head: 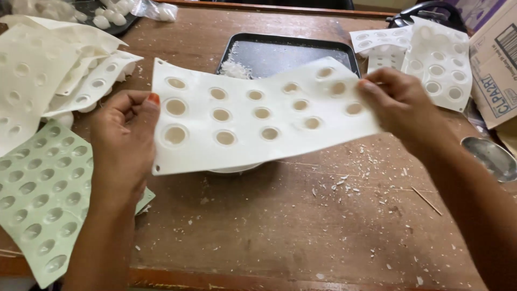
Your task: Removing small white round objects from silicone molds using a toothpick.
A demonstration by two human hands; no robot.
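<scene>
I hold a white flexible mould sheet point(253, 116) with several round cavities above a brown wooden table point(280, 226). My left hand point(124, 143) grips its left edge, thumb on top. My right hand point(398, 105) pinches its right edge. The sheet bends slightly in the middle. Under it a white round dish point(237, 169) peeks out, mostly hidden.
A dark metal tray point(280, 54) with white flakes lies behind the sheet. Stacked white moulds point(48, 70) and a pale green mould point(37, 194) lie left. More white moulds point(431, 59) and a cardboard box point(498, 64) stand right, with a metal bowl point(493, 156). White crumbs dot the table.
</scene>
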